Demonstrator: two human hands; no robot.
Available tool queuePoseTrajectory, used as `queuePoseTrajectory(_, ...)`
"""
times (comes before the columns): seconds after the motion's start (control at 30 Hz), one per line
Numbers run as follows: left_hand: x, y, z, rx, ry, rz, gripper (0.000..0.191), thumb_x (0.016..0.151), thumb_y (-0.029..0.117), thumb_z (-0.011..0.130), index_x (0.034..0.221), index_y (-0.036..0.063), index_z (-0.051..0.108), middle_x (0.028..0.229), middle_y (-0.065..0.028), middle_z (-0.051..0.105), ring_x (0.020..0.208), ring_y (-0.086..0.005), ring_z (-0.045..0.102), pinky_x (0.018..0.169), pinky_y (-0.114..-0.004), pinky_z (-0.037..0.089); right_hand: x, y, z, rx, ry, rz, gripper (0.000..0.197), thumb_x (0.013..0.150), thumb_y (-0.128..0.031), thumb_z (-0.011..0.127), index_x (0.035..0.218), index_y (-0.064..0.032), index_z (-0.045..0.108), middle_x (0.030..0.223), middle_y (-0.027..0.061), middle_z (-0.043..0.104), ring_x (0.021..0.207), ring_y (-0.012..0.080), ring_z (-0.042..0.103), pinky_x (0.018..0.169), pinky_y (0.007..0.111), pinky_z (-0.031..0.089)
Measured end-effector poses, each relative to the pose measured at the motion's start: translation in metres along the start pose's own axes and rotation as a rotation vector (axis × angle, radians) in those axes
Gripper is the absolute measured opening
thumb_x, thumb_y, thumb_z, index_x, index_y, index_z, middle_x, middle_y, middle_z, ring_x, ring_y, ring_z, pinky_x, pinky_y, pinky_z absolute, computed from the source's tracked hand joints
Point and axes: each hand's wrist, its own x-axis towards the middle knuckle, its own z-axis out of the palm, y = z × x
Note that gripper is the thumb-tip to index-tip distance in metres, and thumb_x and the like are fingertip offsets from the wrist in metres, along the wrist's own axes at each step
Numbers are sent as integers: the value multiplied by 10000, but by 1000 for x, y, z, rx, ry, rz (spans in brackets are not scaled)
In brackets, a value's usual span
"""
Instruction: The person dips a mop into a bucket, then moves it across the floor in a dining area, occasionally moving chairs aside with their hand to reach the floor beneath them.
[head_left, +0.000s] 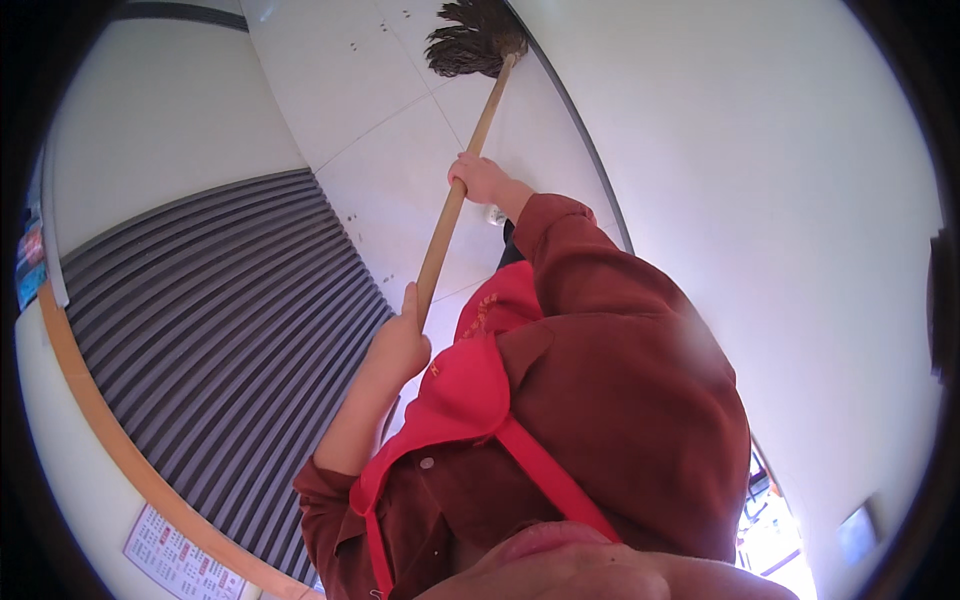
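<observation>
A mop (480, 37) with dark, ragged strands lies on the pale tiled floor at the top of the view, close against the wall's base. Its wooden handle (450, 214) slants down toward my body. My right hand (478, 178) wraps around the handle about midway along its visible length. Lower down, my left hand (405, 341) grips it near my red apron (469, 382), with one finger stretched along the wood. The handle's near end is hidden behind that hand and the apron.
On the left stands a dark ribbed panel (225, 330) beneath an orange-brown edge (112, 427). A printed sheet (184, 551) bearing writing is at lower left. A white wall (735, 187) with a dark baseboard (581, 124) rises on the right. Small dark specks (354, 46) dot the floor.
</observation>
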Motion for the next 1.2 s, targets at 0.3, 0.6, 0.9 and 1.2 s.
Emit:
queuePoseTrajectory(0.3,-154,-74,44,289,72,94,672,692,19,446,1326,70,230,835,-240,583,741,-377,575,694,-448,446,-134,-112,70,153,101,-90,280,622,-100,624,869,-186,524,955,23,500,985,218,469,825,385,380)
queuePoseTrajectory(0.6,-239,-56,74,471,678,228,460,669,119,648,1114,152,533,734,-84,522,631,-279,551,564,-381,456,-175,-95,102,5,41,73,228,642,-286,654,812,-156,577,843,60,573,851,254,552,735,416,418)
queuePoseTrajectory(0.9,-273,10,109,582,746,560,351,623,172,697,962,122,619,601,-51,458,490,-235,491,441,-338,397,-251,-76,100,110,298,63,224,633,-212,686,801,-128,564,833,77,574,826,273,546,683,368,443)
queuePoseTrajectory(1.2,-329,89,148,487,628,693,259,592,109,687,844,88,629,593,-91,525,553,-272,527,505,-354,416,-412,-54,128,234,293,88,249,625,-264,674,778,-96,571,812,101,597,809,291,558,681,393,440)
